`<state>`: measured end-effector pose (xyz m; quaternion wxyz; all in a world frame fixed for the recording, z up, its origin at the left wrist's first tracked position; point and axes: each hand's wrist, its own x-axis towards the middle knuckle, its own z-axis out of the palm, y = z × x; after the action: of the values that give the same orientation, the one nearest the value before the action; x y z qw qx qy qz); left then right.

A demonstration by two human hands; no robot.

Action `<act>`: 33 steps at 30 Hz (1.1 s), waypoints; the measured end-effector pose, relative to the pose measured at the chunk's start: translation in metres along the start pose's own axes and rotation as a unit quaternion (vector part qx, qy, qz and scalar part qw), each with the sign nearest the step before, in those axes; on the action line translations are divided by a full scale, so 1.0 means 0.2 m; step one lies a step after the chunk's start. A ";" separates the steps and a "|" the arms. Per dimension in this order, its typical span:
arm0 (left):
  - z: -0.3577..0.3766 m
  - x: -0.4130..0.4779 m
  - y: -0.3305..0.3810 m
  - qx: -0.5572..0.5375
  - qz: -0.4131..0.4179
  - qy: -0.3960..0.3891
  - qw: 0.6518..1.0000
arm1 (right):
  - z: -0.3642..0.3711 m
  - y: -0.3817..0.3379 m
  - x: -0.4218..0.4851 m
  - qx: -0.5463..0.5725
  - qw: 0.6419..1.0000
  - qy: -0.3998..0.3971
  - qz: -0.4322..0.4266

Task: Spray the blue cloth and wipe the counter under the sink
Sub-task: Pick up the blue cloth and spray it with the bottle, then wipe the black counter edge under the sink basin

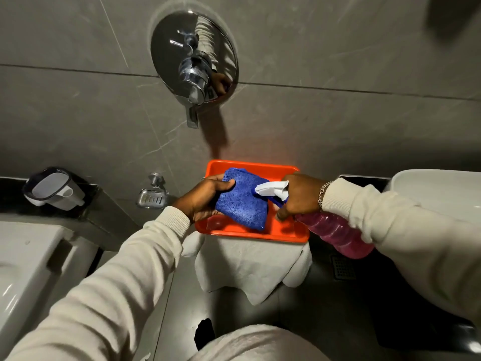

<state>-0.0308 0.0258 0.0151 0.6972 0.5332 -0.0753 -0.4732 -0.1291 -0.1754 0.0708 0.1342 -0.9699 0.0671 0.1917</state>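
My left hand (205, 199) grips a folded blue cloth (243, 201) and holds it over an orange tray (286, 231). My right hand (299, 195) is closed around the neck of a spray bottle (335, 234) filled with pink liquid. Its white nozzle (268, 189) points left at the cloth, almost touching it. The white sink (437, 191) sits at the right edge, with the dark counter (364, 179) showing beside it.
The tray rests on a stand draped in white cloth (250, 269). A chrome mixer valve (194, 58) and a soap dish (152, 198) are on the grey tiled wall. A toilet (28, 256) stands left, a floor drain (343, 267) right.
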 end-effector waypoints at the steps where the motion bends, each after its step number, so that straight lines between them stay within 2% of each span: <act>1: 0.00 0.00 0.00 0.001 0.000 0.002 1.000 | 0.00 0.00 0.00 0.002 1.000 -0.001 0.003; 6: 0.00 -0.02 0.02 0.009 0.010 0.011 1.000 | 0.01 0.05 0.01 0.011 1.000 0.004 -0.019; 9: -0.01 -0.03 0.01 0.006 0.012 0.017 1.000 | -0.04 0.10 0.01 0.137 0.985 0.072 -0.081; 11: -0.01 -0.04 0.01 0.016 0.021 0.026 0.999 | -0.06 0.13 0.04 0.239 0.954 0.168 -0.070; 13: 0.00 -0.03 0.01 0.024 0.031 0.042 0.998 | -0.05 0.16 0.12 0.325 0.906 0.266 -0.050; 16: 0.01 -0.04 -0.01 0.030 0.034 0.070 0.997 | 0.01 0.16 0.28 0.419 0.834 0.360 -0.019; 20: 0.02 -0.07 -0.06 0.054 0.052 0.136 0.988 | 0.15 0.17 0.49 0.457 0.781 0.424 0.022; 22: 0.01 -0.10 -0.06 0.060 0.051 0.148 0.986 | 0.21 0.16 0.54 0.443 0.768 0.461 0.035; 24: -0.01 -0.14 -0.05 0.066 0.048 0.145 0.986 | 0.23 0.15 0.57 0.432 0.764 0.479 0.031; 28: -0.01 -0.15 -0.01 0.072 0.050 0.112 0.990 | 0.24 0.12 0.47 0.412 0.785 0.461 0.035; 30: 0.03 -0.12 0.00 0.066 0.049 0.072 0.994 | 0.28 0.12 0.36 0.433 0.785 0.437 0.079; 32: 0.06 -0.08 -0.01 0.048 0.049 0.024 0.997 | 0.34 0.09 0.23 0.482 0.755 0.427 0.125; 33: 0.11 -0.06 -0.01 0.043 0.044 -0.013 0.998 | 0.39 0.08 0.14 0.541 0.708 0.430 0.146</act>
<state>-0.0516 0.0201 0.0263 0.6928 0.5524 -0.1279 -0.4455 -0.1344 -0.1698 -0.0135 0.5628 -0.6864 0.3509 -0.2984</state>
